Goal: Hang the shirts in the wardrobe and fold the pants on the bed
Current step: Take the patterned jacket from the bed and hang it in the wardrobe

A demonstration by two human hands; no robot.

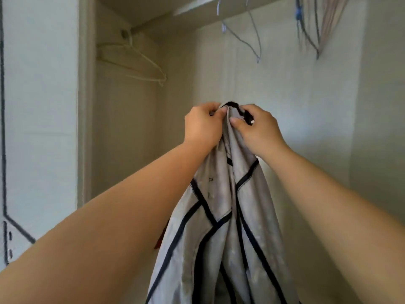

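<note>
The grey shirt point(221, 216), held inside the wardrobe point(295, 110) below a wire hanger point(242, 41) at 12 o'clock, looks light and limp, so its collar point(232, 104), pinched by left hand point(202, 126) and right hand point(260, 130) close together, seems the surest hold.

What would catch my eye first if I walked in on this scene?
In the middle, the left hand and right hand reach up, pinching the top of a grey shirt with dark trim that hangs down below them. Behind, in the wardrobe, an empty white hanger hangs at upper left, and thin grey wire hangers hang at top centre.
</note>
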